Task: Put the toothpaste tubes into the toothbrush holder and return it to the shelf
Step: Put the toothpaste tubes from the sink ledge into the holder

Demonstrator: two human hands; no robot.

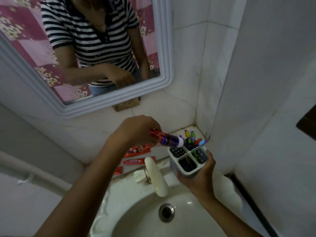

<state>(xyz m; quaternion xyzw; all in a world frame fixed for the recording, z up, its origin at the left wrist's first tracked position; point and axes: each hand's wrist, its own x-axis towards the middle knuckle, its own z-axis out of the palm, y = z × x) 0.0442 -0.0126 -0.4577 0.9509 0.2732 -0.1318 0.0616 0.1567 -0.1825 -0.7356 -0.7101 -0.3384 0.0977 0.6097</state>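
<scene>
My right hand (199,177) grips a grey toothbrush holder (184,168) with four compartments, held above the sink's back right edge. Colourful toothbrushes (192,138) stick out of its far compartment. My left hand (138,130) holds a red and blue toothpaste tube (165,138), its white cap pointing down at the holder's left compartment. Three more red toothpaste tubes lie on the shelf: one (139,150) behind, one (135,161) in the middle and one (118,170) nearest, partly hidden by my left forearm.
A white tap (156,177) rises over the white sink (136,219), whose drain (166,212) is below. A white-framed mirror (164,48) hangs on the tiled wall and reflects a person in a striped shirt. The tiled corner closes in on the right.
</scene>
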